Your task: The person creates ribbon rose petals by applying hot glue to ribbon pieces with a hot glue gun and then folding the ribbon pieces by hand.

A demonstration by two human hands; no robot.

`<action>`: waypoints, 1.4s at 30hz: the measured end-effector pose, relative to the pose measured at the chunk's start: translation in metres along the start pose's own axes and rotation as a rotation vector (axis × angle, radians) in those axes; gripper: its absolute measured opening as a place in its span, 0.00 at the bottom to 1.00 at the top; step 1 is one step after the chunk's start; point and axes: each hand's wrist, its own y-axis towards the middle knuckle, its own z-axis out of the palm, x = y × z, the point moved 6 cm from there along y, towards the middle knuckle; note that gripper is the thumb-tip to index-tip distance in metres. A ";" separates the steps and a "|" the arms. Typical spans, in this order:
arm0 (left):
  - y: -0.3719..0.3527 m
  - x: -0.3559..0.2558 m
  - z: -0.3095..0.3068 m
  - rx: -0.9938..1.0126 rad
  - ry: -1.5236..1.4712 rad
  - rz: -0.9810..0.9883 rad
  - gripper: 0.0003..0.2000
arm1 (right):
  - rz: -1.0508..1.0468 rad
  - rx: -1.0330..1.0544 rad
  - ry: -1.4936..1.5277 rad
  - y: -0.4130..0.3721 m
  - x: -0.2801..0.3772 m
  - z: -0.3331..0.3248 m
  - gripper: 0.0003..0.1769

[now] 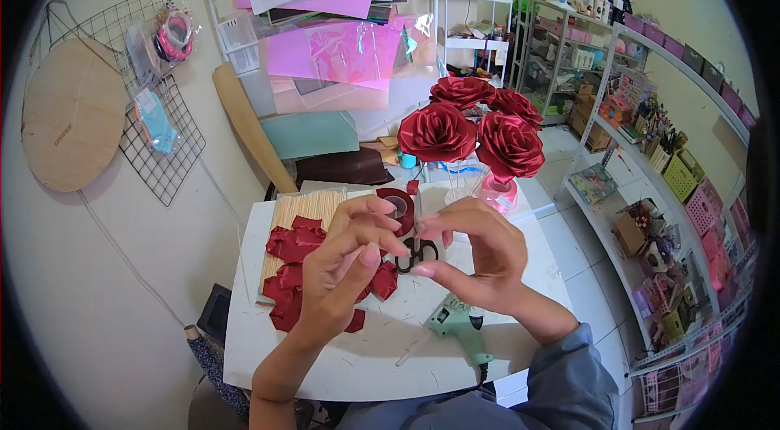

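My left hand [345, 259] is raised above the table with its fingers curved and apart. Facing it, my right hand [479, 255] has a gap between thumb and fingers. Nothing that I can make out is in either hand. Between and behind them lie black-handled scissors [429, 254] and a roll of dark red ribbon [383, 201]. Folded red satin pieces [296, 241] lie beside my left hand, some on a bundle of thin wooden sticks [302, 207]. Below my right hand rests a mint-green glue gun [461, 328].
Several red satin roses [439, 133] stand on stems at the table's back right, near a pink container [497, 196]. Thread-like scraps litter the white table [325, 365]. Shelves [601, 162] line the right side. Sheets of wrapping material [325, 56] hang at the back.
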 end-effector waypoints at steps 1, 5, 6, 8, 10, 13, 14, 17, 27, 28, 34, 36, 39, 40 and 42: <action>0.000 0.000 0.001 0.014 0.037 0.010 0.12 | 0.000 -0.001 0.001 0.001 0.003 -0.001 0.20; -0.001 0.005 0.007 0.044 0.056 0.018 0.16 | 0.038 0.011 -0.015 -0.001 0.004 -0.002 0.15; -0.001 0.007 0.008 0.045 0.057 0.018 0.16 | 0.063 0.016 -0.011 -0.002 0.002 -0.002 0.14; -0.001 0.007 0.010 0.055 0.060 0.044 0.17 | 0.071 0.002 -0.004 -0.001 0.002 -0.006 0.11; -0.001 0.007 0.009 0.080 0.073 0.033 0.18 | 0.081 -0.012 0.004 0.001 0.001 -0.012 0.09; -0.002 0.011 0.011 0.097 -0.027 -0.029 0.21 | 0.067 -0.154 -0.002 0.006 0.000 -0.029 0.06; -0.002 0.015 0.012 0.091 -0.139 -0.082 0.24 | 0.133 -0.149 -0.010 0.007 -0.003 -0.031 0.04; -0.002 0.019 0.017 0.100 -0.413 -0.244 0.30 | 0.261 -0.129 -0.039 0.008 -0.010 -0.027 0.05; -0.003 0.022 0.019 0.133 -0.399 -0.237 0.31 | 0.137 0.035 -0.182 0.007 -0.014 -0.013 0.05; -0.003 0.021 0.020 0.137 -0.401 -0.258 0.32 | 0.111 0.032 -0.241 0.006 -0.013 -0.014 0.04; -0.003 0.021 0.019 0.128 -0.421 -0.322 0.33 | 0.357 0.030 -0.075 0.007 -0.026 -0.018 0.07; -0.002 0.022 0.020 0.129 -0.435 -0.336 0.33 | 0.373 0.066 -0.057 0.006 -0.029 -0.014 0.08; -0.002 0.024 0.019 0.134 -0.426 -0.363 0.34 | 0.323 0.105 -0.087 0.004 -0.028 -0.008 0.08; 0.001 0.020 0.016 0.123 -0.418 -0.338 0.34 | 0.357 0.061 -0.147 0.004 -0.028 -0.015 0.10; 0.006 0.012 0.001 0.063 -0.424 -0.274 0.35 | 0.349 -0.005 -0.162 0.005 -0.031 -0.025 0.11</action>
